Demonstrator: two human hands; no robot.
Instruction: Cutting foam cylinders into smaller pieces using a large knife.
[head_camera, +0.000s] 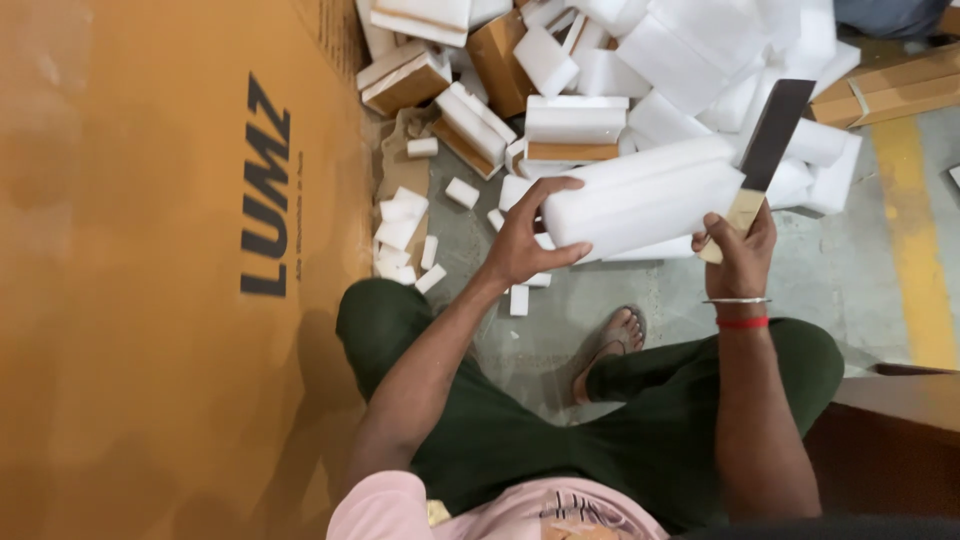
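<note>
My left hand (528, 238) grips the left end of a long white foam block (645, 197), held up over the floor in front of my knees. My right hand (738, 250) is closed on the pale wooden handle of a broad dark-bladed knife (772, 135). The blade points up and away, just past the right end of the block. A thin bangle and a red thread sit on my right wrist.
A tall brown cardboard sheet (150, 280) fills the left side. A heap of white foam pieces and foam-and-cardboard blocks (575, 125) lies ahead, small offcuts (405, 235) scattered on the grey floor. A yellow floor stripe (915, 230) runs at right. My sandalled foot (612, 345) rests below.
</note>
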